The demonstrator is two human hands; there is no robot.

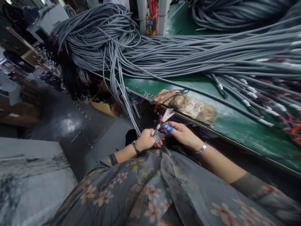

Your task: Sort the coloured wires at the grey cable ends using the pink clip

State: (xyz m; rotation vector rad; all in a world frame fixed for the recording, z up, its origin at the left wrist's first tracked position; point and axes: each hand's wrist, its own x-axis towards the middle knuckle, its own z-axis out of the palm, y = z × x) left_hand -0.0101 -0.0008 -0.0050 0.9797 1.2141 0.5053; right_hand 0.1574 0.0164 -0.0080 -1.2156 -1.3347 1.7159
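Observation:
My left hand (147, 139) is curled closed around a grey cable (131, 116) that runs down from the big bundle on the bench. Its thumb wears a grey wrap. My right hand (182, 133) is closed in a pinch at the cable's end (158, 127), with blue tape on one fingertip. A small pale tag or strip (167, 115) sticks up from the cable end between the two hands. Both hands sit close together over my lap, just below the bench edge.
A green bench (225, 116) carries a huge bundle of grey cables (188, 50). A taped cardboard pad (190, 106) lies at its edge. A cardboard box (105, 105) sits on the dark floor to the left.

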